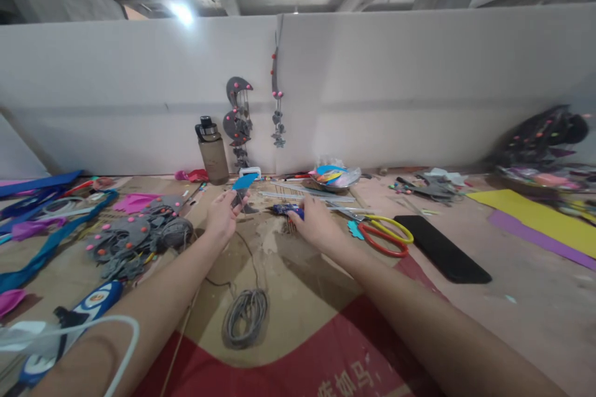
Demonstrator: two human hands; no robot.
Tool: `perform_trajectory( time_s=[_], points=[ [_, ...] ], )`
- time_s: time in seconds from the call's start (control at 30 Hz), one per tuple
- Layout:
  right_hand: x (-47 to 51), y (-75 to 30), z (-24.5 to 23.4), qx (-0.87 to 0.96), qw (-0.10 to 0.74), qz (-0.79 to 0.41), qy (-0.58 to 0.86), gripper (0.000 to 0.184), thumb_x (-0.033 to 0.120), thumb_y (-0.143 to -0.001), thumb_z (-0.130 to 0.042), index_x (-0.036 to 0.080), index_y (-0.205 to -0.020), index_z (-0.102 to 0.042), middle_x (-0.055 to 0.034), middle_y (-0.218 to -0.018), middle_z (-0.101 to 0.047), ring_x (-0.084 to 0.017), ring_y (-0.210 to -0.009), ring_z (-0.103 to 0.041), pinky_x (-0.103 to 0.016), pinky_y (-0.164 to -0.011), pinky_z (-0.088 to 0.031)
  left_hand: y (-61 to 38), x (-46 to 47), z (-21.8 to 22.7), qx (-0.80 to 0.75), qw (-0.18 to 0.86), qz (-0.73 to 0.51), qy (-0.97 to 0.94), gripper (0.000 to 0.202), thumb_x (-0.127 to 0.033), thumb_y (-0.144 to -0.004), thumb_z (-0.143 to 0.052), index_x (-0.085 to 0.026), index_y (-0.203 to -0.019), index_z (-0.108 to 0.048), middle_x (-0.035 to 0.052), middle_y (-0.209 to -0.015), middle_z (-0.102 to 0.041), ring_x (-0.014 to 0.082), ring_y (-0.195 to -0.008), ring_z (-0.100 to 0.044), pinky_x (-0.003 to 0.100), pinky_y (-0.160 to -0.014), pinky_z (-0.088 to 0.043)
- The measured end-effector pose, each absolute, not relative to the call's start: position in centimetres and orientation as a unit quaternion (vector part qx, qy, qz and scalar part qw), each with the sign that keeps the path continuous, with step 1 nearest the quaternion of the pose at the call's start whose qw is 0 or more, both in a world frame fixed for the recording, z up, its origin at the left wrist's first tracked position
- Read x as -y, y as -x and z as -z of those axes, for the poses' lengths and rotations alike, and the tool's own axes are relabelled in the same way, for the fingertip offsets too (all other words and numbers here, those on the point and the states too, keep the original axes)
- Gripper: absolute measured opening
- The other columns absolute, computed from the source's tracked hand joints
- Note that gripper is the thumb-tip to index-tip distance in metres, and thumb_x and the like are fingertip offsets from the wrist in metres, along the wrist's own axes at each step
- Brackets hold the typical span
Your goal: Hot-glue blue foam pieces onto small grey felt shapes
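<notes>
My left hand [222, 217] pinches a bright blue curved cutout [244, 182] between thumb and fingers, raised above the cardboard [288, 285]. My right hand [315, 218] is closed around a small dark blue tool [284, 209] with a dark tip pointing left; its exact kind is unclear. Thin brown sticks lie under and behind this tool. Scissors [382, 232] with red and yellow handles rest right of my right hand, beside a small turquoise cutout [356, 230]. Between my forearms lies a coil of grey cord [246, 317], its loose end running up toward my left hand.
A brown bottle [214, 154] stands by the white partition [395, 80], where grey moon ornaments [238, 108] hang. A bowl [336, 183] holds coloured pieces. A black phone [442, 248] lies right. Beaded grey felt [128, 232] and a blue-white device [77, 325] lie left.
</notes>
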State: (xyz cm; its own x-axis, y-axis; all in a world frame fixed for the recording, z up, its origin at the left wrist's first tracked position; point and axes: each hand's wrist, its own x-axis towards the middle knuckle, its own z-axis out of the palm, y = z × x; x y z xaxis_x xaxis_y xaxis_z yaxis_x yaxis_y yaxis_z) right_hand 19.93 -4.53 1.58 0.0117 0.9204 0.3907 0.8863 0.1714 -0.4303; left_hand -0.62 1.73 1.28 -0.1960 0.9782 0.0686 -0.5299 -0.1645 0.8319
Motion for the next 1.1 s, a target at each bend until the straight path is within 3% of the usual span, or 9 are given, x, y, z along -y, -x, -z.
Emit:
perform_trajectory(
  time_s=[0.1,0.2,0.33,0.5,0.7,0.83,0.97,1.1],
  points=[
    [3.8,-20.7,0.0,0.691,0.227,-0.052,0.684,0.03,0.033,-0.074,-0.056,0.01,-0.092,-0.056,-0.0214,-0.094,-0.061,-0.027,-0.083,-0.058,-0.033,-0.069,-0.041,0.6,-1.6,-1.4,-0.339,0.548,-0.691,-0.328,0.006,-0.013,-0.071,-0.062,-0.012,-0.075,-0.058,0.0059,-0.079,-0.068,0.015,-0.075,-0.067,0.024,-0.065,-0.055],
    [3.3,-21.1,0.8,0.69,0.22,-0.101,0.683,0.015,0.019,-0.069,-0.054,0.013,-0.083,-0.057,-0.0175,-0.083,-0.064,-0.024,-0.072,-0.06,-0.03,-0.061,-0.04,0.5,-1.6,-1.6,-0.336,0.546,-0.69,-0.336,0.008,-0.014,-0.071,-0.062,-0.012,-0.075,-0.056,0.0057,-0.08,-0.067,0.0149,-0.076,-0.067,0.025,-0.067,-0.055],
    [2.5,-21.4,0.5,0.641,0.287,-0.197,0.684,0.008,0.02,-0.067,-0.052,0.017,-0.073,-0.056,-0.0072,-0.061,-0.06,-0.018,-0.054,-0.055,-0.028,-0.05,-0.037,0.6,-1.6,-1.6,-0.333,0.538,-0.692,-0.347,0.01,-0.016,-0.07,-0.063,-0.012,-0.076,-0.056,0.005,-0.076,-0.066,0.0148,-0.077,-0.067,0.026,-0.071,-0.054],
    [3.1,-20.3,-1.3,0.594,0.476,-0.255,0.596,0.032,0.024,-0.068,-0.049,0.018,-0.099,-0.052,-0.0025,-0.081,-0.06,-0.015,-0.064,-0.055,-0.026,-0.057,-0.043,0.7,-1.6,-1.6,-0.329,0.536,-0.694,-0.35,0.011,-0.016,-0.069,-0.064,-0.012,-0.076,-0.057,0.0057,-0.08,-0.067,0.0147,-0.076,-0.067,0.028,-0.071,-0.054],
    [5.3,-18.1,-2.9,0.61,0.533,-0.375,0.451,0.041,0.025,-0.073,-0.049,0.02,-0.113,-0.039,-0.0025,-0.085,-0.059,-0.014,-0.06,-0.055,-0.027,-0.052,-0.046,0.0,-1.1,-1.7,-0.335,0.537,-0.677,-0.376,0.02,-0.021,-0.065,-0.069,-0.012,-0.08,-0.059,0.0044,-0.078,-0.066,0.0142,-0.073,-0.066,0.025,-0.065,-0.054],
    [5.7,-18.1,-2.7,0.635,0.531,-0.31,0.468,0.039,0.027,-0.077,-0.049,0.019,-0.114,-0.044,-0.0057,-0.091,-0.061,-0.017,-0.071,-0.059,-0.032,-0.066,-0.049,-0.6,-0.4,-1.9,-0.33,0.538,-0.666,-0.396,0.023,-0.025,-0.064,-0.07,-0.012,-0.079,-0.058,0.0048,-0.079,-0.066,0.0146,-0.072,-0.066,0.027,-0.067,-0.054],
    [5.8,-18.4,-2.9,0.671,0.541,-0.199,0.467,0.042,0.024,-0.08,-0.049,0.016,-0.121,-0.044,-0.011,-0.118,-0.054,-0.021,-0.108,-0.051,-0.035,-0.097,-0.038,-1.0,0.1,-2.0,-0.33,0.541,-0.659,-0.404,0.023,-0.025,-0.065,-0.07,-0.013,-0.08,-0.057,0.0048,-0.076,-0.067,0.0146,-0.072,-0.066,0.028,-0.068,-0.053],
    [6.2,-18.3,-2.9,0.704,0.508,-0.15,0.474,0.045,0.024,-0.082,-0.046,0.016,-0.127,-0.039,-0.0119,-0.122,-0.051,-0.022,-0.113,-0.048,-0.037,-0.1,-0.034,-1.3,0.4,-2.1,-0.337,0.541,-0.66,-0.397,0.025,-0.025,-0.062,-0.072,-0.013,-0.077,-0.056,0.0033,-0.074,-0.065,0.0141,-0.068,-0.065,0.028,-0.065,-0.053]
  ],
)
